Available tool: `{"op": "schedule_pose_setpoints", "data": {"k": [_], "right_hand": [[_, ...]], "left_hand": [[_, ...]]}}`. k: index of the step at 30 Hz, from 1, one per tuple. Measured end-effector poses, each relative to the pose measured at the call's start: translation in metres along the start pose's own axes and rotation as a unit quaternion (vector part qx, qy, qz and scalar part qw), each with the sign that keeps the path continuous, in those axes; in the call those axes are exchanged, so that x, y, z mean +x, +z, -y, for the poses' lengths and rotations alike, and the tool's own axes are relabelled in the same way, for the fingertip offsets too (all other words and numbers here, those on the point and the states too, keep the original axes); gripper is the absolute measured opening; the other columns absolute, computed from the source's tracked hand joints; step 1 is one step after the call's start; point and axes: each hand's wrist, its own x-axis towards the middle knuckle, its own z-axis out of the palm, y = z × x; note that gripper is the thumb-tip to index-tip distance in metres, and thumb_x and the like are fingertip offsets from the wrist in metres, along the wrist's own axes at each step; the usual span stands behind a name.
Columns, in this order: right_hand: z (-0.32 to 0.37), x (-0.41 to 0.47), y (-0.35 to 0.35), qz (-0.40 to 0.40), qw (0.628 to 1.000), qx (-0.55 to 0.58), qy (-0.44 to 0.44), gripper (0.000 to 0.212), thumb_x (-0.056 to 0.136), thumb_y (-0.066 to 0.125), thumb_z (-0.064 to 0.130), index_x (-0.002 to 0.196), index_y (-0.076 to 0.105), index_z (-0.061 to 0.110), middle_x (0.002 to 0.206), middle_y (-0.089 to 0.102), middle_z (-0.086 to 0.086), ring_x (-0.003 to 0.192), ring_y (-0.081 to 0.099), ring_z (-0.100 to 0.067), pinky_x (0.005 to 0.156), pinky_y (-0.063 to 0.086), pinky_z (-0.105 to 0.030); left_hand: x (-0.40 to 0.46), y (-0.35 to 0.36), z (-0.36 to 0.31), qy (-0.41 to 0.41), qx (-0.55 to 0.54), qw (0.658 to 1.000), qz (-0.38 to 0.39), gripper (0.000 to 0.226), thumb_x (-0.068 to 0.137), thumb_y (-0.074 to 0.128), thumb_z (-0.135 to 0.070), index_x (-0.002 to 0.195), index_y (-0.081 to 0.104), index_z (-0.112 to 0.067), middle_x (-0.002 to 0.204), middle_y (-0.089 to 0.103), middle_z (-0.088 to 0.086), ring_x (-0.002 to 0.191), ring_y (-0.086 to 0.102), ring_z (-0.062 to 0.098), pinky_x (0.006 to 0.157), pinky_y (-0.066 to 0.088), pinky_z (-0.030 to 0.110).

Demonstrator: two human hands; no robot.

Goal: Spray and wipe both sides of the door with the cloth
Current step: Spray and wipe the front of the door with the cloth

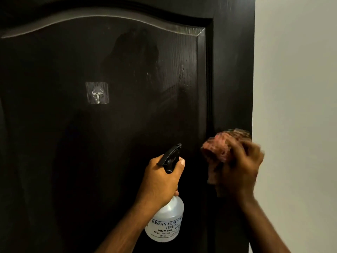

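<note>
Head: cloth (221, 146) in R hand (238, 170)

Door (127, 70) panel lies bare above both hands — only the hook (97, 93) juts out; wall (295, 88) bounds right.

- left hand (160, 177): bare, no glove, no ring or band in view; thumbnail short and pale, sharply in focus.
- left forearm (125, 227): bare from wrist to the bottom frame edge, no sleeve, no watch or bracelet; fine hair along its length.
- right hand (240, 167): bare, no glove; outline smeared by motion blur, so nails and any rings cannot be made out.
- right forearm (264, 227): bare to the bottom frame edge, no sleeve or wristwear showing; dimly lit.
</note>
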Motion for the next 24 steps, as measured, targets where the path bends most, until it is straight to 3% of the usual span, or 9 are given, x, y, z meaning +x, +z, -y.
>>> {"op": "schedule_pose_setpoints", "data": {"k": [4,8,10,13,15,17,19,22,24], "right_hand": [[-0.003,0.041,0.004,-0.039,0.997,0.003,0.067,0.036,0.101,0.059,0.029,0.133,0.07,0.018,0.127,0.054,-0.016,0.12,0.048,-0.036,0.099,0.04,-0.028],[-0.013,-0.019,0.007,-0.054,0.997,-0.014,0.046,0.038,0.107,0.055,0.033,0.129,0.074,0.008,0.121,0.057,-0.023,0.113,0.051,-0.041,0.102,0.036,-0.027],[-0.024,-0.072,0.002,-0.032,0.998,-0.036,0.051,0.033,0.097,0.07,0.021,0.127,0.075,0.008,0.12,0.057,-0.024,0.111,0.053,-0.044,0.105,0.031,-0.023],[-0.03,-0.144,-0.012,0.071,0.992,-0.048,0.091,0.064,0.075,0.095,0.007,0.132,0.069,0.016,0.127,0.054,-0.023,0.117,0.048,-0.043,0.101,0.038,-0.035],[-0.025,-0.168,-0.018,0.125,0.985,-0.045,0.114,0.075,0.061,0.1,0.005,0.13,0.072,0.01,0.13,0.053,-0.022,0.12,0.047,-0.043,0.098,0.041,-0.041],[-0.018,-0.166,-0.019,0.131,0.983,-0.015,0.125,0.072,0.062,0.099,0.003,0.128,0.072,0.01,0.129,0.051,-0.021,0.12,0.048,-0.044,0.097,0.044,-0.042],[-0.009,-0.155,-0.014,0.105,0.987,0.011,0.118,0.057,0.077,0.092,0.012,0.129,0.071,0.013,0.127,0.051,-0.019,0.119,0.05,-0.043,0.098,0.049,-0.046],[0.023,-0.136,0.005,0.112,0.99,0.044,0.07,0.047,0.089,0.073,0.036,0.13,0.073,0.012,0.126,0.053,-0.018,0.121,0.049,-0.038,0.108,0.039,-0.026],[0.051,-0.127,0.025,0.129,0.991,0.038,0.024,0.041,0.093,0.075,0.028,0.132,0.073,0.016,0.127,0.054,-0.015,0.121,0.046,-0.031,0.11,0.028,-0.014]], "left_hand": [[-0.002,0.004,0.005,-0.002,-0.01,1.0,0.011,0.018,0.1,0.07,-0.03,0.089,0.071,-0.015,0.049,0.052,-0.004,0.045,0.056,0.012,0.052,0.056,0.029],[-0.004,-0.002,0.015,-0.011,-0.016,1.0,0.006,0.019,0.1,0.07,-0.028,0.093,0.072,-0.011,0.049,0.051,-0.002,0.045,0.054,0.014,0.052,0.056,0.032],[-0.005,-0.008,0.018,-0.014,0.0,1.0,-0.001,0.016,0.1,0.07,-0.028,0.093,0.073,-0.014,0.047,0.052,-0.005,0.044,0.056,0.012,0.053,0.056,0.031],[-0.009,-0.018,0.022,-0.016,0.021,1.0,-0.015,0.014,0.1,0.071,-0.027,0.093,0.074,-0.016,0.045,0.053,-0.006,0.042,0.056,0.01,0.052,0.057,0.032],[-0.015,-0.027,0.026,-0.018,0.033,0.999,-0.031,0.014,0.1,0.071,-0.027,0.092,0.074,-0.015,0.045,0.054,-0.006,0.041,0.056,0.009,0.05,0.058,0.032],[-0.022,-0.038,0.031,-0.024,0.042,0.998,-0.041,0.014,0.1,0.071,-0.028,0.093,0.074,-0.016,0.046,0.054,-0.006,0.042,0.056,0.01,0.05,0.058,0.031],[-0.032,-0.051,0.039,-0.037,0.041,0.997,-0.045,0.013,0.1,0.07,-0.029,0.093,0.074,-0.018,0.048,0.053,-0.005,0.044,0.056,0.012,0.051,0.057,0.03],[-0.049,-0.076,0.054,-0.059,0.045,0.995,-0.062,0.015,0.1,0.07,-0.03,0.091,0.073,-0.018,0.049,0.052,-0.005,0.045,0.055,0.014,0.052,0.056,0.029],[-0.062,-0.095,0.063,-0.07,0.057,0.993,-0.081,0.019,0.1,0.07,-0.03,0.088,0.071,-0.015,0.048,0.052,-0.005,0.045,0.055,0.014,0.051,0.055,0.028]]}}
